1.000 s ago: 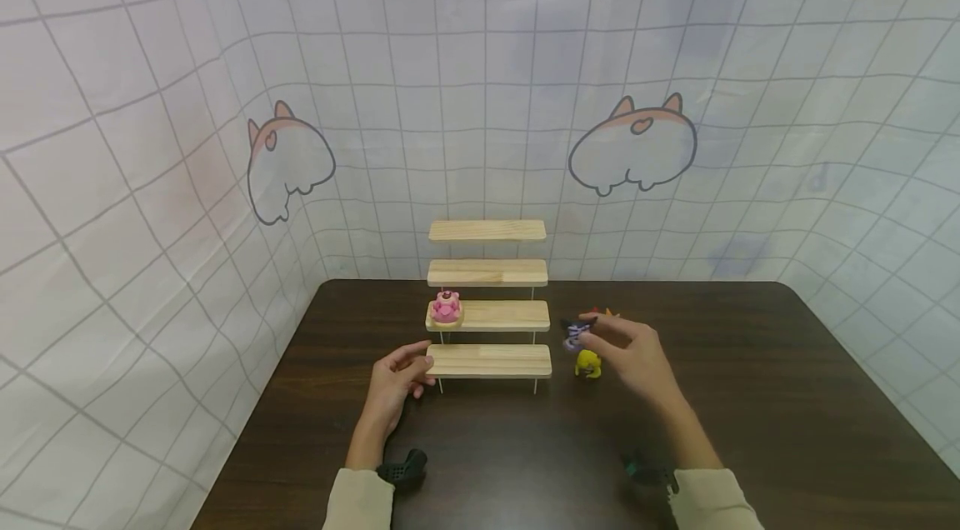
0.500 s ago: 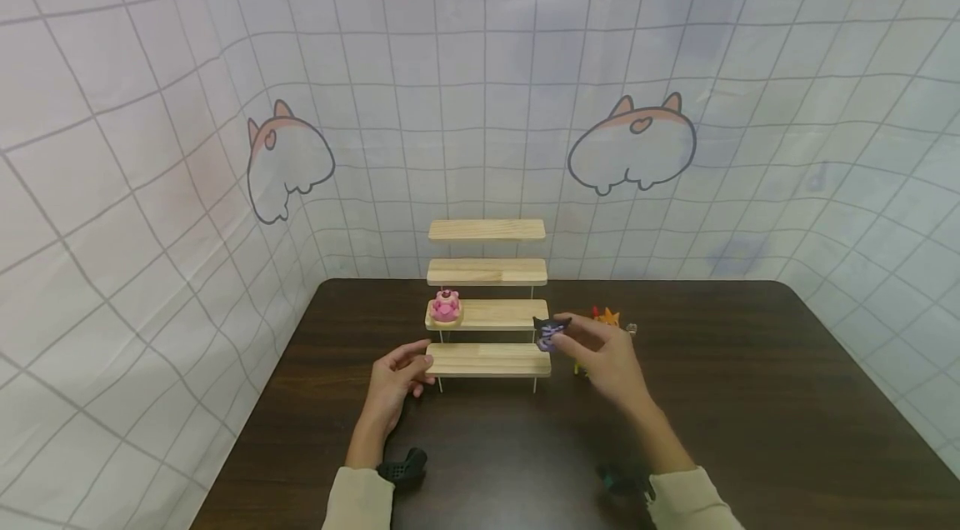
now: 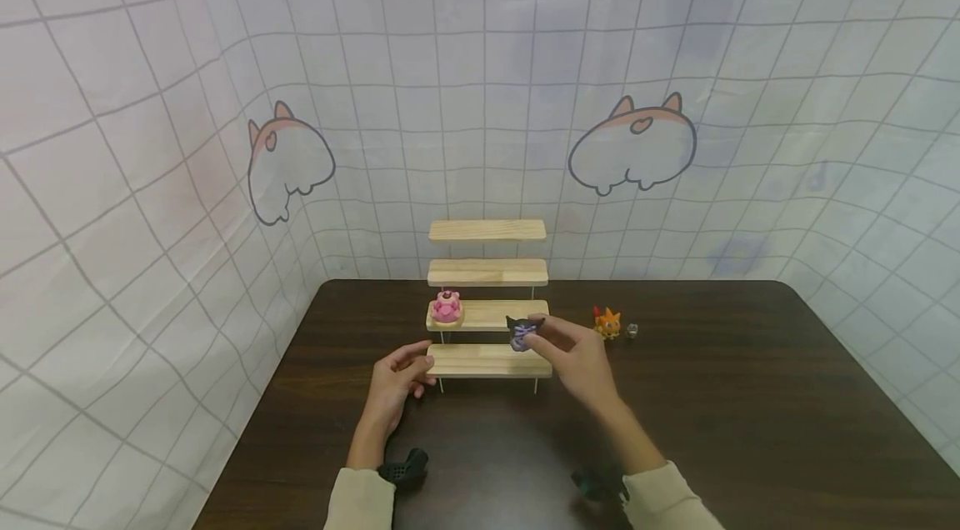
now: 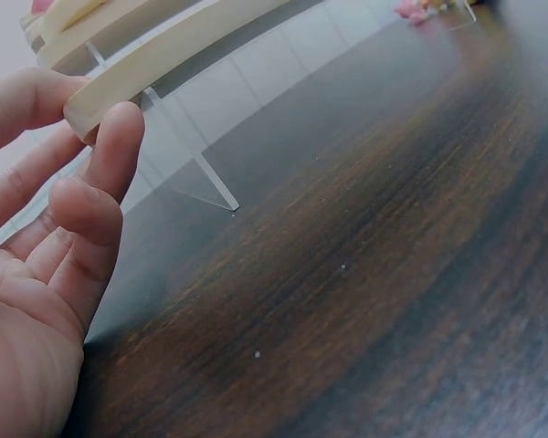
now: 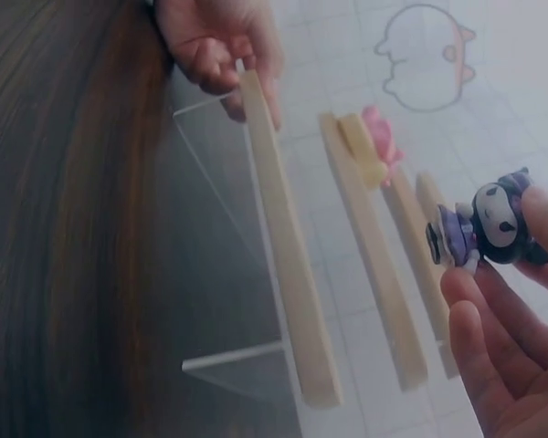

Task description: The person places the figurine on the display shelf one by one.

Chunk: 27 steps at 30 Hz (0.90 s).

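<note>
A wooden shelf stand (image 3: 487, 360) with stepped boards and clear supports stands on the dark table. My left hand (image 3: 396, 384) grips the left end of its lowest board, thumb and fingertips at the edge in the left wrist view. A small black and purple figure (image 3: 522, 333) is pinched between thumb and fingers of my right hand (image 3: 583, 363), in the air by the right half of the two lower boards. The right wrist view shows the figure (image 5: 500, 219) with its white face and its base free of the boards. A pink figure (image 3: 446, 307) sits at the left end of the second board from the bottom.
Right of the stand, an orange figure (image 3: 608, 323), a red piece beside it and a small clear item (image 3: 632, 331) stand on the table (image 3: 720, 380). A gridded cloth (image 3: 487, 122) hangs behind and along both sides.
My right hand has carried the black and purple figure leftward from beside the stand to the boards. The yellow figure is now hidden from the head view. My left hand has stayed in place.
</note>
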Each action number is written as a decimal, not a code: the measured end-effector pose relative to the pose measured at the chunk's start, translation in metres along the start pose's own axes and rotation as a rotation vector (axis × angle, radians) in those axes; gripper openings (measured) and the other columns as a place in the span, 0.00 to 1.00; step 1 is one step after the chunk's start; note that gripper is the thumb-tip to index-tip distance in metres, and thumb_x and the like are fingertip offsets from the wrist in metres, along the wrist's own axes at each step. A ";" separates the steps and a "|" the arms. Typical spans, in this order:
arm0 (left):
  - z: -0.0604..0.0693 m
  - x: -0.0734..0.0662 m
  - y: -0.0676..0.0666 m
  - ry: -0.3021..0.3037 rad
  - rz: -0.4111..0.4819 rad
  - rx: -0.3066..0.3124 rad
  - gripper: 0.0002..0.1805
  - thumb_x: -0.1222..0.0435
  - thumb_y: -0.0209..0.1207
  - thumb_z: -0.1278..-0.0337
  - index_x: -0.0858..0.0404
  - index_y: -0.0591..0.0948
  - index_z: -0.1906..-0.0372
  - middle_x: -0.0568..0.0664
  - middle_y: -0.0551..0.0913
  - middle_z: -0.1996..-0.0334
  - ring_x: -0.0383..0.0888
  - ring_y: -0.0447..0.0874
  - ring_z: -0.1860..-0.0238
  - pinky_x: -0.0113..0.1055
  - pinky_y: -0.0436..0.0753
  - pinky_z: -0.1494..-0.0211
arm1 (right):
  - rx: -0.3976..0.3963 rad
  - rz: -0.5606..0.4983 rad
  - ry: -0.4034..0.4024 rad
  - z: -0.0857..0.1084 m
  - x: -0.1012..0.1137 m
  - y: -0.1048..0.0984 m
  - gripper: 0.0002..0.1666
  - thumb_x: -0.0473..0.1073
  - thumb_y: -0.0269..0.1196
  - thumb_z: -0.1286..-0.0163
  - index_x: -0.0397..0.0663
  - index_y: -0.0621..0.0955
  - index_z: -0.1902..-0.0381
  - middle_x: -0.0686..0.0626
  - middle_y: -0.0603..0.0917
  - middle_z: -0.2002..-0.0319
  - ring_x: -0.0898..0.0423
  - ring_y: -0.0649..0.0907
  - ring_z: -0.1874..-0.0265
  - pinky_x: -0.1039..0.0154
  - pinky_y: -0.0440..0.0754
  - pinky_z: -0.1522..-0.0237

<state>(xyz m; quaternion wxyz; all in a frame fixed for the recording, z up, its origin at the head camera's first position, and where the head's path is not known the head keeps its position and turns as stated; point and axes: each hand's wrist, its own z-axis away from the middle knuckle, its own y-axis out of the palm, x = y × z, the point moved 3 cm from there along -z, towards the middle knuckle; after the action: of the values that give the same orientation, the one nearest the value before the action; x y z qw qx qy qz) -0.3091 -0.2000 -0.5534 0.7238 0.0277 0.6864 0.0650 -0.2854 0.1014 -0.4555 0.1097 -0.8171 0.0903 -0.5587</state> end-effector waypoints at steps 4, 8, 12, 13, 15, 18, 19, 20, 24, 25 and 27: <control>0.000 0.001 0.001 -0.001 -0.001 -0.004 0.21 0.68 0.66 0.36 0.68 0.82 0.39 0.48 0.86 0.68 0.41 0.86 0.75 0.28 0.75 0.77 | -0.009 0.007 -0.005 -0.005 0.002 0.006 0.19 0.52 0.73 0.35 0.54 0.88 0.48 0.49 0.92 0.57 0.57 0.88 0.58 0.68 0.83 0.57; 0.000 0.001 0.001 0.001 0.000 -0.007 0.22 0.68 0.66 0.36 0.69 0.81 0.39 0.48 0.86 0.68 0.41 0.86 0.75 0.28 0.75 0.77 | -0.011 0.023 -0.006 -0.013 0.004 0.012 0.21 0.57 0.73 0.36 0.57 0.89 0.48 0.50 0.92 0.58 0.55 0.88 0.58 0.65 0.83 0.58; 0.001 0.000 0.000 0.002 0.000 -0.006 0.23 0.68 0.66 0.36 0.70 0.80 0.38 0.48 0.85 0.68 0.41 0.86 0.75 0.27 0.75 0.77 | -0.021 0.044 -0.003 -0.022 0.005 0.017 0.21 0.58 0.72 0.36 0.57 0.89 0.48 0.51 0.92 0.59 0.54 0.89 0.57 0.59 0.86 0.56; 0.001 0.000 0.000 0.003 0.002 -0.006 0.23 0.68 0.66 0.36 0.70 0.80 0.38 0.48 0.85 0.69 0.41 0.86 0.75 0.27 0.75 0.78 | -0.020 0.052 -0.003 -0.025 0.006 0.018 0.22 0.58 0.72 0.35 0.57 0.88 0.48 0.51 0.92 0.58 0.53 0.89 0.57 0.57 0.86 0.55; 0.001 0.000 0.000 0.004 0.003 -0.003 0.23 0.68 0.66 0.36 0.70 0.80 0.37 0.48 0.85 0.69 0.41 0.86 0.75 0.28 0.75 0.78 | -0.019 0.074 -0.006 -0.029 0.007 0.020 0.23 0.58 0.71 0.35 0.56 0.88 0.46 0.51 0.92 0.58 0.53 0.89 0.56 0.52 0.86 0.52; 0.001 0.000 -0.001 0.006 0.005 0.000 0.23 0.68 0.67 0.36 0.70 0.80 0.38 0.48 0.86 0.69 0.41 0.86 0.75 0.28 0.75 0.78 | -0.002 0.087 -0.019 -0.034 0.010 0.024 0.25 0.59 0.70 0.34 0.54 0.87 0.44 0.49 0.92 0.56 0.50 0.90 0.55 0.48 0.87 0.51; 0.001 0.000 -0.001 0.007 0.006 0.001 0.23 0.67 0.67 0.36 0.69 0.81 0.38 0.48 0.86 0.69 0.41 0.86 0.75 0.28 0.75 0.77 | -0.001 0.086 -0.019 -0.035 0.010 0.026 0.25 0.59 0.70 0.34 0.54 0.87 0.43 0.49 0.92 0.56 0.49 0.90 0.55 0.48 0.87 0.52; 0.001 0.000 -0.001 0.009 0.005 0.002 0.23 0.67 0.67 0.36 0.69 0.81 0.38 0.48 0.86 0.68 0.41 0.86 0.75 0.28 0.76 0.77 | -0.002 0.087 -0.017 -0.037 0.010 0.027 0.25 0.59 0.71 0.34 0.55 0.87 0.44 0.48 0.92 0.55 0.49 0.90 0.55 0.49 0.87 0.53; 0.001 0.000 0.000 0.015 0.008 0.003 0.23 0.67 0.67 0.36 0.70 0.80 0.38 0.47 0.86 0.68 0.41 0.86 0.75 0.28 0.76 0.77 | -0.003 0.088 0.000 -0.044 0.009 0.030 0.24 0.58 0.72 0.35 0.55 0.88 0.44 0.46 0.91 0.52 0.47 0.90 0.53 0.49 0.87 0.52; 0.001 0.000 0.000 0.016 0.008 0.004 0.23 0.67 0.67 0.36 0.70 0.80 0.38 0.47 0.86 0.68 0.41 0.86 0.75 0.28 0.75 0.77 | -0.005 0.095 0.008 -0.045 0.008 0.031 0.24 0.57 0.72 0.35 0.55 0.88 0.44 0.46 0.91 0.51 0.47 0.90 0.52 0.48 0.87 0.51; 0.001 0.001 0.000 0.017 0.007 0.008 0.24 0.67 0.66 0.36 0.71 0.80 0.37 0.47 0.86 0.68 0.41 0.86 0.75 0.27 0.76 0.77 | -0.010 0.108 0.023 -0.048 0.007 0.032 0.24 0.57 0.72 0.35 0.56 0.88 0.44 0.46 0.91 0.50 0.47 0.89 0.50 0.47 0.86 0.49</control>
<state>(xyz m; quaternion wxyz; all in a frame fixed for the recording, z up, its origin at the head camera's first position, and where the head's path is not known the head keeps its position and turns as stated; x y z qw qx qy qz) -0.3081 -0.1997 -0.5541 0.7175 0.0323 0.6928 0.0648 -0.3282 0.0649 -0.4419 0.1348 -0.8052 0.1384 -0.5607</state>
